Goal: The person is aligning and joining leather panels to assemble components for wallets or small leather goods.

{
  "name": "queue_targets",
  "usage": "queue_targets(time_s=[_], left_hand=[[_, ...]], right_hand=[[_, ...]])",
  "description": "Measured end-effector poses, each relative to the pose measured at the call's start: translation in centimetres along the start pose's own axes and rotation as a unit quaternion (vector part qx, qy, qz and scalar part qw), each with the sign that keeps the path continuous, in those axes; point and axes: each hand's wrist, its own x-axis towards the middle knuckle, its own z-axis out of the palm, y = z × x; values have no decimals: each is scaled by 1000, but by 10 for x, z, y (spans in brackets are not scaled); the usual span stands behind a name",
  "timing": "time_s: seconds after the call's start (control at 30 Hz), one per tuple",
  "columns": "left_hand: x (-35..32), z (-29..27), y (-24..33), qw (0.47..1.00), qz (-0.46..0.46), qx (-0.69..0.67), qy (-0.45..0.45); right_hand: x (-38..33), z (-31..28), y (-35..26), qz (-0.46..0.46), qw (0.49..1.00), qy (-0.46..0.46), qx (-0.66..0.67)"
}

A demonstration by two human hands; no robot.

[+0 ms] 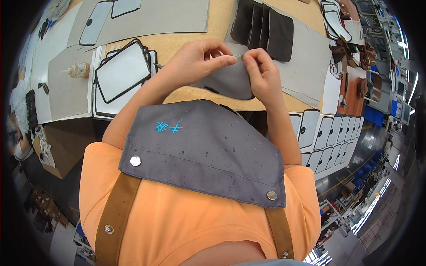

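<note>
Between my hands is a dark grey, flexible panel point(231, 83) with rounded corners, tilted above the near edge of the table. My right hand point(265, 76) pinches its upper right edge between thumb and curled fingers. At the upper edge, the thumb and forefinger of my left hand point(205, 61) are closed together, with the other fingers curled; the exact contact there is partly hidden. A thin pointed metal tip point(158, 66) shows beside my left wrist, and the rest of it is out of sight. Just beyond my right hand lie several dark overlapping panels point(280, 37).
White panels with black rims point(123, 73) are stacked at the left, near a small bottle point(80, 70) of yellowish stuff. Grey sheets point(177, 17) cover part of the wooden table point(220, 26). More black-rimmed panels point(309, 126) stand in rows at the lower right.
</note>
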Motion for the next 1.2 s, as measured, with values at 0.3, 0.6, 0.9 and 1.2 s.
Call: queue_targets(time_s=[0.3,0.6,0.9,1.2], left_hand=[[-13,-47,-46,994,19,-44,97],[-10,-36,-54,977,78,-155,122],[0,-3,-69,921,-115,-351,122],[-28,-3,-110,900,-188,-338,200]], right_hand=[[4,-40,24,-69,957,266,98],[-4,-47,47,-11,924,241,296],[-13,-5,47,-235,936,43,-257],[-20,68,122,-3,992,-14,-129]])
